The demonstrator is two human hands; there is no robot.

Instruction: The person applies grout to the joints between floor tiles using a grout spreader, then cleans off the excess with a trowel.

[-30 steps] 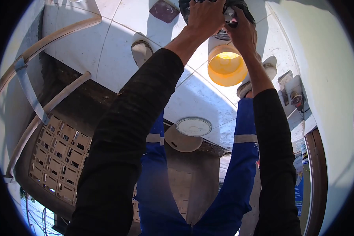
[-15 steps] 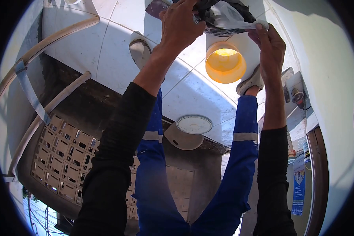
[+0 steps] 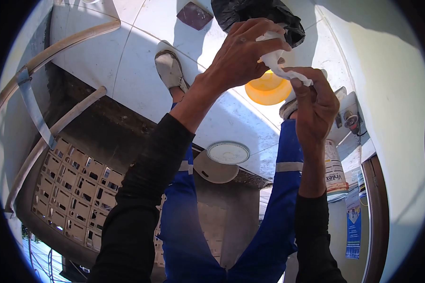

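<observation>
Between my two hands a strip of thin white plastic (image 3: 281, 70) is stretched and twisted. My left hand (image 3: 248, 54) has its fingers closed round the bunched upper part. The other end is pinched between the thumb and fingers of my right hand (image 3: 316, 101), lower and to the right. Just beyond my left hand, a crumpled black bag (image 3: 236, 12) lies on the tiled floor. Below the plastic stands a round yellow container (image 3: 268, 89), partly covered by my hands.
A dark reddish block (image 3: 194, 16) lies on the floor, left of the bag. A white round lid (image 3: 228, 153) is near my knees. Bent poles (image 3: 75, 35) and a perforated panel (image 3: 75, 193) are at the left. A labelled bucket (image 3: 334, 172) stands at the right.
Both hands have moved down and toward me with the white plastic, away from the black bag, which now lies apart. The plastic has become narrower and twisted.
</observation>
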